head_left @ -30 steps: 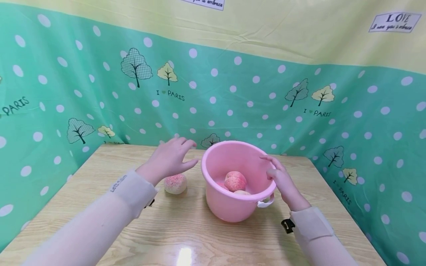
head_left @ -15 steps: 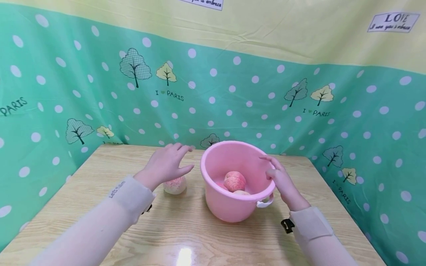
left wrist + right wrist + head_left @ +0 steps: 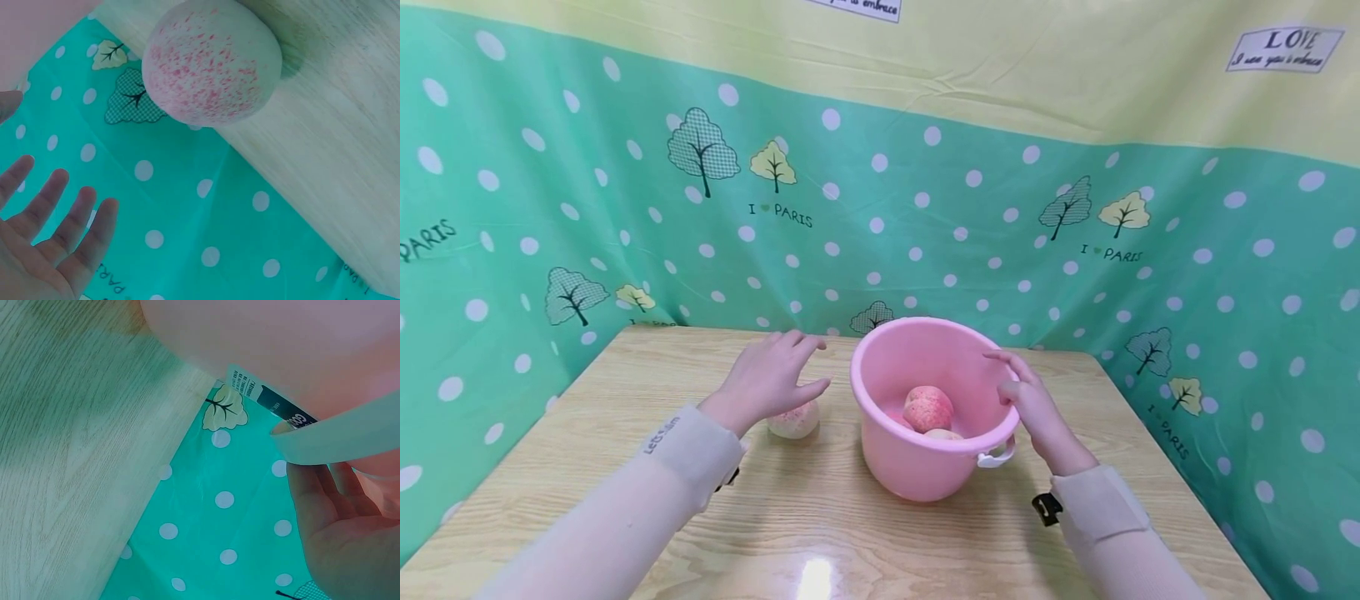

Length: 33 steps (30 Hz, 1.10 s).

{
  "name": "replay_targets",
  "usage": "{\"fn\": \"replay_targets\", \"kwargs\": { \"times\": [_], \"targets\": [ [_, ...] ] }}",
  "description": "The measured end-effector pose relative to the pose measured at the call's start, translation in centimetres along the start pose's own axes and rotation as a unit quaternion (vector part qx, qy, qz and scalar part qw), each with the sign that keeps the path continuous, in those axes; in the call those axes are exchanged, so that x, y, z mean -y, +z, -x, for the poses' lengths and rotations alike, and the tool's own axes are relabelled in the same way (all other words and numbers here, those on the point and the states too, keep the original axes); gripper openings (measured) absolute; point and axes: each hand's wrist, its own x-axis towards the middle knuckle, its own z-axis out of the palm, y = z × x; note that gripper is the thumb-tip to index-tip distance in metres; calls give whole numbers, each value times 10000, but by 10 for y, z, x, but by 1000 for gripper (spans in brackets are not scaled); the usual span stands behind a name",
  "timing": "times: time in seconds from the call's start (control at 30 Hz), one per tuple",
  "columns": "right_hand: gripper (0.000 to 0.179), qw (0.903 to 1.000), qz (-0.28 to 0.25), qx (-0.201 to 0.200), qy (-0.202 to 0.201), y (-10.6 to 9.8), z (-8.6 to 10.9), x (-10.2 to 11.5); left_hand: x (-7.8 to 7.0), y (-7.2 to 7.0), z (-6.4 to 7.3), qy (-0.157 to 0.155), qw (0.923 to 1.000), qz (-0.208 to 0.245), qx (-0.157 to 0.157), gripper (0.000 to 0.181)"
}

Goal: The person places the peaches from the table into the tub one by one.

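My left hand (image 3: pixel 767 379) hovers above a pale peach (image 3: pixel 795 422) with pink speckles, its fingers spread and holding nothing. In the left wrist view the peach (image 3: pixel 212 65) lies on the table, apart from the fingers (image 3: pixel 94 237). My right hand (image 3: pixel 1037 408) grips the right rim of a pink bucket (image 3: pixel 910 471). The right wrist view shows the fingers (image 3: pixel 312 497) passing behind a pale handle band (image 3: pixel 350 434); their tips are hidden. Inside the bucket sits a redder peach (image 3: pixel 928 409), with parts of other fruit beside it.
The wooden table (image 3: pixel 760 542) carries the bucket near its middle. A green dotted curtain (image 3: pixel 880 250) with a yellow top closes off the back and both sides. On the bucket's side a white handle hinge (image 3: pixel 996 457) sticks out, and a label (image 3: pixel 269 400) shows.
My left hand has drifted left and slightly toward me, away from the bucket, and covers more of the speckled peach. The right hand and the bucket have stayed put.
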Motion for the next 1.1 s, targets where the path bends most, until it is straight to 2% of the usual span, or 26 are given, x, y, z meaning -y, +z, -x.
{"fn": "replay_targets", "kwargs": {
  "times": [0.33, 0.67, 1.1],
  "targets": [
    [69, 9998, 63, -60, -196, 1, -1, -1, -2, 6, 4, -247, 9993, 161, 208, 50],
    [68, 9998, 95, -73, -146, 1, -1, -1, 2, 19, 10, -387, 9988, 185, 241, 51],
    [68, 9998, 58, -60, -155, 0, 0, 0, 3, 35, 17, -364, 9990, 83, 230, 52]
  ]
}}
